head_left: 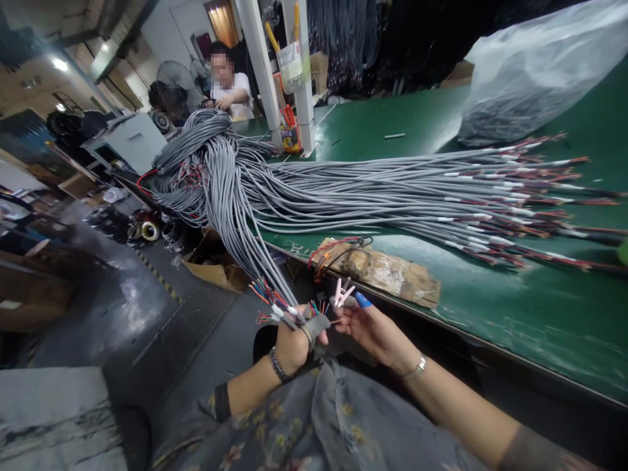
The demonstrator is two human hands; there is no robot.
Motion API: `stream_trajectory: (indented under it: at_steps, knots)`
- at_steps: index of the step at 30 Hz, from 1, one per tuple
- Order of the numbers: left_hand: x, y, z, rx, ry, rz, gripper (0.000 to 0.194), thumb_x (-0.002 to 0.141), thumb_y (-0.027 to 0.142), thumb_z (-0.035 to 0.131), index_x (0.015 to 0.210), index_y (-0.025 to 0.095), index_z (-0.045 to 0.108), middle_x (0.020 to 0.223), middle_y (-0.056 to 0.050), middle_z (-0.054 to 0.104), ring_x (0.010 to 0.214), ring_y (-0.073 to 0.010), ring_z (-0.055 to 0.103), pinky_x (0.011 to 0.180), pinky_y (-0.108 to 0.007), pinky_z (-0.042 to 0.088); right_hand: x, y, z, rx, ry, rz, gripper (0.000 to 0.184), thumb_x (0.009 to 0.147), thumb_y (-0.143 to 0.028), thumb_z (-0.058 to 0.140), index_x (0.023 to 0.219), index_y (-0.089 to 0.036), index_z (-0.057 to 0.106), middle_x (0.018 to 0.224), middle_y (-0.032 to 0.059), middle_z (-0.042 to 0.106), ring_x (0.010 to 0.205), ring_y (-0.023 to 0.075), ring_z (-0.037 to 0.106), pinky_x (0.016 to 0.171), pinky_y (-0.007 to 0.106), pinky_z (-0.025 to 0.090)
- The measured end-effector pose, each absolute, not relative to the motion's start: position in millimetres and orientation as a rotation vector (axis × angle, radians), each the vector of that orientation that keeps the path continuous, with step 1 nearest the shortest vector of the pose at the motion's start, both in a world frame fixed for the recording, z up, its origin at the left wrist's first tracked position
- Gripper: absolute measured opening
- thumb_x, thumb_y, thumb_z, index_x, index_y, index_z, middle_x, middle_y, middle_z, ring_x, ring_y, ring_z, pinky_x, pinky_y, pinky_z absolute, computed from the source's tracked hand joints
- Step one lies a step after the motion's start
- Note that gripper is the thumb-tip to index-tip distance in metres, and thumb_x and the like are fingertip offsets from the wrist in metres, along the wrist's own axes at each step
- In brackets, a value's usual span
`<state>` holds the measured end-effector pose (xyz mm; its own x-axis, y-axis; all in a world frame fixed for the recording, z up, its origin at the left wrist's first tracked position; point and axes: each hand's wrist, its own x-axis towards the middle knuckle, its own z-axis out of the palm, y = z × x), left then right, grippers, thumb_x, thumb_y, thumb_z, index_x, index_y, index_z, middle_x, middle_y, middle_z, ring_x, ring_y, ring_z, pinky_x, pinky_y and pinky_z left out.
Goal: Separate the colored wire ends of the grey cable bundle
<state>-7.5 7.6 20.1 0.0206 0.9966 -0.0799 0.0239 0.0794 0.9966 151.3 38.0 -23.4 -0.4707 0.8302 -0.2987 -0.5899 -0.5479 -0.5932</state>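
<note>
Beside the near edge of the green workbench [534, 340], the left hand [293, 343] grasps a bundle of gray cables [262, 258] near its multicolored wire ends [267, 294]. The bundle extends to the cable pile [196, 154] on the workbench. The right hand [370, 330] is just beside a pink clip [342, 294]; whether its fingers grip anything cannot be determined.

At ten o'clock, cables [223, 180] are showing smooth plastic; at one, the tabletop [364, 139] is gleaming; at two, a plastic bag [530, 75] is shining; at four, a slab [392, 275] is looking rough; at six, a cloth garment [299, 418] is looking matt.
</note>
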Motion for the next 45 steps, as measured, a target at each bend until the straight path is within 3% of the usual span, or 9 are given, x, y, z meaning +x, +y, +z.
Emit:
stream_trajectory:
  at_steps: [5,10,21,28,34,40,45]
  knots:
    - [-4,11,23,1.246,1.22,1.086,0.041,0.078,0.044,0.065,0.049,0.016,0.061,0.046,-0.001,0.058,0.045,-0.0102,0.048,0.051,-0.025,0.037,144,54,-22,-0.698,-0.587,1.976,0.043,0.072,-0.061,0.068,0.074,-0.018,0.069,0.065,0.0022,0.064,0.058,0.0135,0.054,0.06,0.028,0.045]
    - [-2,16,23,1.279,1.229,1.048,0.04,0.078,0.042,0.065,0.048,0.016,0.06,0.045,0.0,0.056,0.045,-0.0096,0.046,0.05,-0.024,0.035,137,54,-15,-0.689,-0.619,1.934,0.05,0.067,-0.066,0.069,0.079,-0.018,0.07,0.067,0.0046,0.066,0.065,0.0189,0.059,0.063,0.032,0.047]
    - [-2,15,26,1.285,1.261,0.964,0.041,0.077,0.043,0.065,0.046,0.017,0.057,0.044,0.0,0.056,0.044,-0.01,0.047,0.052,-0.025,0.039,132,54,-9,-0.721,-0.468,1.899,0.047,0.059,-0.059,0.079,0.078,-0.017,0.072,0.065,0.0014,0.064,0.058,0.0137,0.056,0.055,0.026,0.047]
    - [-1,16,28,1.294,1.252,0.936,0.044,0.076,0.047,0.065,0.044,0.017,0.056,0.044,-0.001,0.055,0.044,-0.01,0.046,0.052,-0.025,0.038,131,52,-11,-0.643,-0.497,1.906,0.042,0.072,-0.056,0.07,0.086,-0.017,0.069,0.071,0.0033,0.065,0.066,0.0178,0.059,0.059,0.03,0.048]
    - [0,17,24,1.26,1.285,0.939,0.043,0.075,0.045,0.066,0.044,0.017,0.055,0.042,0.0,0.053,0.043,-0.0095,0.044,0.05,-0.025,0.036,130,51,-11,-0.633,-0.445,1.956,0.042,0.07,-0.057,0.072,0.084,-0.018,0.069,0.067,0.0019,0.064,0.062,0.0173,0.058,0.056,0.029,0.048]
    - [-5,13,25,1.294,1.238,0.959,0.044,0.077,0.048,0.063,0.047,0.017,0.057,0.044,-0.001,0.055,0.045,-0.0103,0.047,0.051,-0.024,0.037,133,51,-9,-0.648,-0.367,2.051,0.05,0.067,-0.067,0.067,0.081,-0.02,0.069,0.075,0.0042,0.068,0.06,0.0158,0.059,0.059,0.029,0.048]
    - [-8,8,29,1.331,1.263,0.93,0.044,0.078,0.052,0.062,0.051,0.017,0.06,0.048,-0.002,0.058,0.048,-0.0111,0.049,0.053,-0.025,0.039,136,50,-7,-0.676,-0.409,1.992,0.039,0.065,-0.055,0.077,0.083,-0.021,0.071,0.076,0.002,0.068,0.063,0.0138,0.058,0.06,0.026,0.047]
